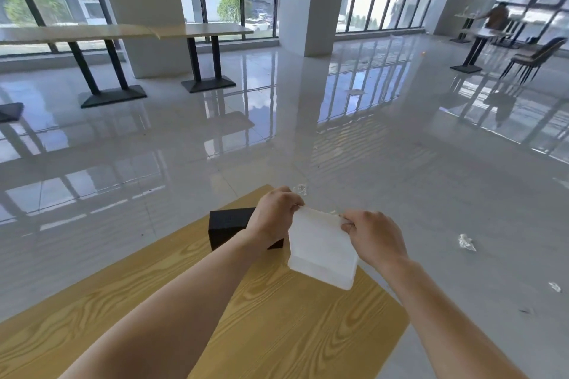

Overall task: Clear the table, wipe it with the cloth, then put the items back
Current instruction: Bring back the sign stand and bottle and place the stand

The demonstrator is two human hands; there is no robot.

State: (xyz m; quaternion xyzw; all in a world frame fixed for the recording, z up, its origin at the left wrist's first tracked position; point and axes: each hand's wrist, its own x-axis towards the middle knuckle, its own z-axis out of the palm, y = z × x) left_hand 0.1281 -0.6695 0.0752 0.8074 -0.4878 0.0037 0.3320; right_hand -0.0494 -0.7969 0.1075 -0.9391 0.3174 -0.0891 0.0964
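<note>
A white folded cloth [320, 249] hangs above the far right part of the wooden table [277, 317], held by its top corners. My left hand [274, 215] pinches the upper left corner and my right hand [372, 234] pinches the upper right corner. A black box [228, 224] stands on the table just left of the cloth, partly hidden behind my left wrist.
Glossy tiled floor surrounds the table, with crumpled clear wrappers [466, 241] lying on it to the right and beyond the far corner. Long tables [123, 32] stand by the windows at the back left. A person [497, 17], tables and a chair [535, 55] are far right.
</note>
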